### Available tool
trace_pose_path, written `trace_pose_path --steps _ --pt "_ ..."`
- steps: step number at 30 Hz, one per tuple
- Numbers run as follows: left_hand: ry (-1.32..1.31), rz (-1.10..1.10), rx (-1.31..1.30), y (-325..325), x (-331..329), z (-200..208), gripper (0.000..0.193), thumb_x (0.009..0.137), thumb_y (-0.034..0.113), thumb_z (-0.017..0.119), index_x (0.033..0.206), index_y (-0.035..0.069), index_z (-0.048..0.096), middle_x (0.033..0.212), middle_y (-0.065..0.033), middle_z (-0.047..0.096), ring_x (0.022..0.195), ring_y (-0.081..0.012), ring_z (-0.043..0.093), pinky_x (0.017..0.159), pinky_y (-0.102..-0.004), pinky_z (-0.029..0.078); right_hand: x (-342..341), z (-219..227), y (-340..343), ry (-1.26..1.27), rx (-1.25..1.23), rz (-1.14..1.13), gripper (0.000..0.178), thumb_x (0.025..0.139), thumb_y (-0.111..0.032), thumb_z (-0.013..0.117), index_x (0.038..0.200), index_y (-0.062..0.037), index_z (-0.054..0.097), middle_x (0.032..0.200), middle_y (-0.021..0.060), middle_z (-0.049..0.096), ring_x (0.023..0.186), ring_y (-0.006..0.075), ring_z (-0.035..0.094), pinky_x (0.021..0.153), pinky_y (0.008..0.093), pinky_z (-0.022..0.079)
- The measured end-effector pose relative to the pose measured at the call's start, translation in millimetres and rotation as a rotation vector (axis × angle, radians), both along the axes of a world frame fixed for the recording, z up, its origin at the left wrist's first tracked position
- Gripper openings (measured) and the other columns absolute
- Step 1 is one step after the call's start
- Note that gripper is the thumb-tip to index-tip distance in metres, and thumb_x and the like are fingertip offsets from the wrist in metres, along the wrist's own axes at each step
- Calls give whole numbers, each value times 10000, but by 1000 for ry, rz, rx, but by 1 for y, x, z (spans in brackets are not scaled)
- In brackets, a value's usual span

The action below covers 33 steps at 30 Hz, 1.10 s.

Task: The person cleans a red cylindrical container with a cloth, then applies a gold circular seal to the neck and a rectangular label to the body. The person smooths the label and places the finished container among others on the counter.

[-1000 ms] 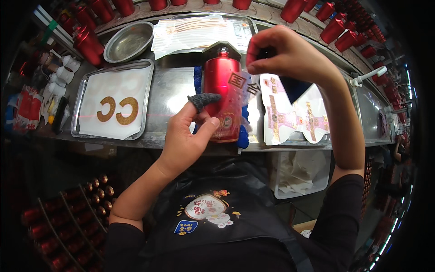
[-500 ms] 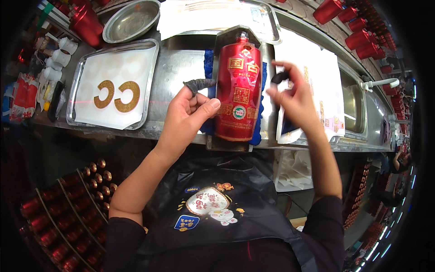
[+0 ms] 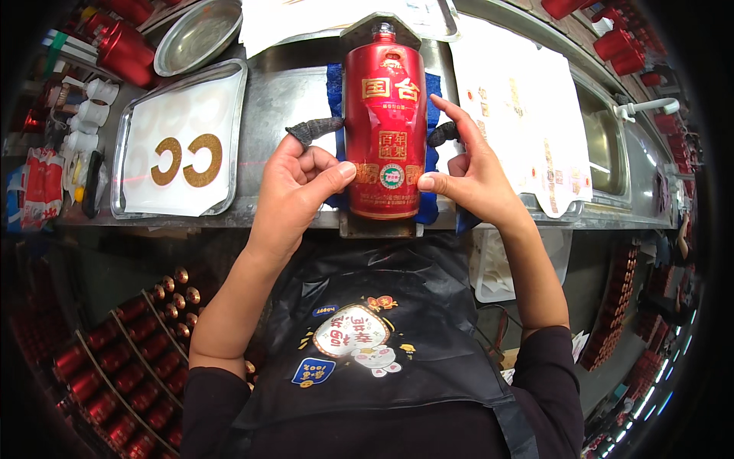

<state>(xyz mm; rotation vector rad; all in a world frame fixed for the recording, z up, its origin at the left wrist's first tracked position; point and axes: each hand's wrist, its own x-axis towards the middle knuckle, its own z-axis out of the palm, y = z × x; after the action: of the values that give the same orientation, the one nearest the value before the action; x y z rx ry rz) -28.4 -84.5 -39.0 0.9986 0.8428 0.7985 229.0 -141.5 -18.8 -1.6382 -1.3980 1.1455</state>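
A glossy red bottle [image 3: 386, 126] with gold lettering and a small round green-and-white emblem lies in a dark metal cradle [image 3: 375, 227], its neck pointing away from me. My left hand [image 3: 302, 168] grips the bottle's left side with thumb and index fingertip, the other fingers curled. On the opposite edge, my right hand [image 3: 474, 164] has its thumb against the lower side and its fingers along the flank. Each hand wears a black finger cot, the left one [image 3: 313, 130] on the index finger. Blue cloth [image 3: 334, 99] shows under the cradle.
Left of the bottle stands a metal tray [image 3: 239, 115] with two gold C-shaped decals on white paper. A steel bowl [image 3: 197, 37] is behind it. Decal sheets [image 3: 524, 115] lie on the right, before a sink [image 3: 600, 145] and tap. Racked red bottles [image 3: 115, 375] fill the lower left.
My right hand has come in from the right to the bottle's side. The left hand stays on the other side. The whole view has shifted slightly, with the bottle now higher and further left.
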Motion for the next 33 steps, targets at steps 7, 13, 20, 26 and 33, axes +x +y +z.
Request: trace_pose_path --steps 7,13,20,26,33 --pt "395 75 243 3 -9 0 574 919 95 716 1441 -3 498 1007 -38 670 932 -116 615 879 -289 491 -5 20 -5 -156 70 -12 918 829 -417 830 1580 -152 371 1282 163 575 663 97 473 602 261 437" --pt "399 31 761 5 10 -14 778 1054 333 537 1620 5 115 1657 -238 202 1504 -356 243 1230 -462 145 -23 26 -1 -529 233 112 807 859 -538 744 1566 -328 416 992 195 499 826 333 547 763 399 494" --pt "310 -87 673 -5 17 -23 761 1073 383 447 1640 73 45 1712 -185 87 1584 -346 49 1207 -580 -71 -25 37 7 -516 172 172 839 831 -514 774 1564 -290 431 991 164 485 849 321 509 797 405 479" --pt "570 -247 980 -1 8 -3 735 1017 386 563 1623 161 214 1679 -141 245 1572 -361 66 1205 -629 -21 -26 41 13 -511 180 151 842 829 -475 781 1568 -273 434 918 134 440 807 284 447 764 372 450" --pt "486 -201 951 5 13 -5 713 1004 401 575 1608 175 270 1677 -74 266 1567 -357 78 1203 -643 -6 -27 38 16 -545 138 150 803 853 -501 746 1566 -357 406 961 203 460 814 374 559 756 419 503"
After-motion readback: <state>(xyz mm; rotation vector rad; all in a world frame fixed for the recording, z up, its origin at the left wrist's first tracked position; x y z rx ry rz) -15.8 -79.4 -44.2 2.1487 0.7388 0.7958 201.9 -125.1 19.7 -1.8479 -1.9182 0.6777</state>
